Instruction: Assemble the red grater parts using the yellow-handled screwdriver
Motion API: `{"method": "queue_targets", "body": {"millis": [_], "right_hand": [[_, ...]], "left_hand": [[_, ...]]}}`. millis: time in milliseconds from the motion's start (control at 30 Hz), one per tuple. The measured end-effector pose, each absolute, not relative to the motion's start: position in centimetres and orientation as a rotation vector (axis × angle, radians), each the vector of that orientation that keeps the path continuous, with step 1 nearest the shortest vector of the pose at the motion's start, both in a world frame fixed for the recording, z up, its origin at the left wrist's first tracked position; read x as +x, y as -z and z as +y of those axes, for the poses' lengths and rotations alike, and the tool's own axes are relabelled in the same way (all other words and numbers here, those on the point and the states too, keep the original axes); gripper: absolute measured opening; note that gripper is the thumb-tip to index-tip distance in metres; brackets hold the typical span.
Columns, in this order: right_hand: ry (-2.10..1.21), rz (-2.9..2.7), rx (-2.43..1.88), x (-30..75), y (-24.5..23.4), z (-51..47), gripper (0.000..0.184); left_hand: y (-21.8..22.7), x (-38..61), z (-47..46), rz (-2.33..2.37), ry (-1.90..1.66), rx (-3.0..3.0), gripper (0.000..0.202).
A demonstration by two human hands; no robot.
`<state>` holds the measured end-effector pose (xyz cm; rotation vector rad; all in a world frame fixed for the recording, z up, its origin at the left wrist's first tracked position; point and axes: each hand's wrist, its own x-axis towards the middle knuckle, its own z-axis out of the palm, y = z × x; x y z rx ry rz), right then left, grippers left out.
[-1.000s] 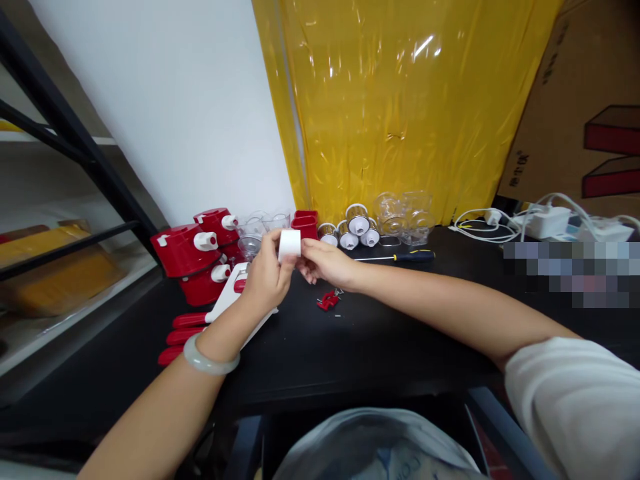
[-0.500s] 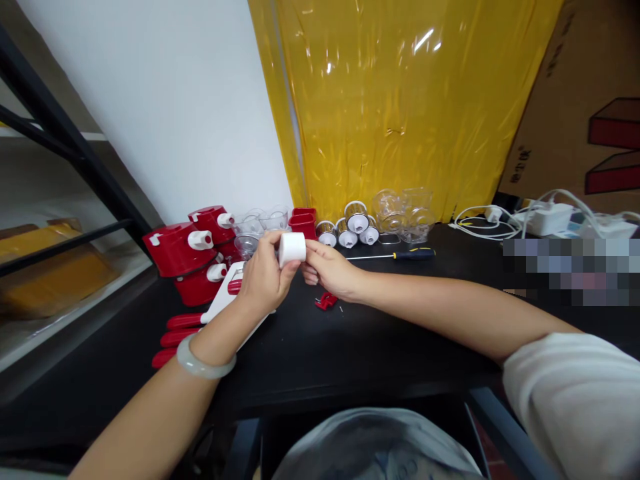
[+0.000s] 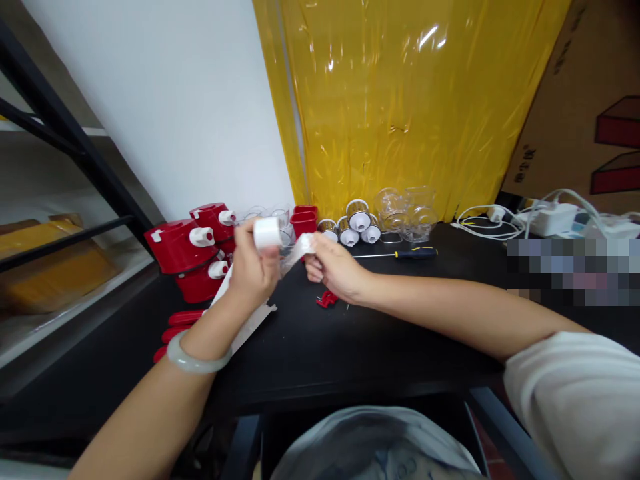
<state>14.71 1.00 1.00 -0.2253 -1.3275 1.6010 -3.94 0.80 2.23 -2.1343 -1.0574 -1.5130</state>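
Head view: left hand (image 3: 253,270) has raised the white tape roll (image 3: 267,233), fingers clenched round it; right hand (image 3: 335,267) pinches in its fingers a strip (image 3: 299,249) newly drawn off, left of the screwdriver (image 3: 400,253). Unrolling has begun.

White wall (image 3: 165,100); yellow plastic sheet (image 3: 400,100) behind black table (image 3: 350,347); black shelving (image 3: 60,147) left.
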Motion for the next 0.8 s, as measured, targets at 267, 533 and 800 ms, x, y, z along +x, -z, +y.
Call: {"method": "queue_targets", "body": {"millis": [267, 533, 800], "right_hand": [[-1.583, -1.331, -0.312, 17.8, -4.3, 3.5, 0.028], [-1.605, -1.321, -0.397, 17.8, -4.5, 3.6, 0.028], [-1.649, -1.286, -0.419, 18.1, -5.2, 3.0, 0.033]], "left_hand": [[-2.6, -4.9, 2.4, -1.228, 1.746, -2.325, 0.05], [-2.6, -3.5, 1.8, -1.41, 1.714, -2.319, 0.063], [-2.4, -2.7, 1.0, -1.436, 1.629, -2.334, 0.058]]}}
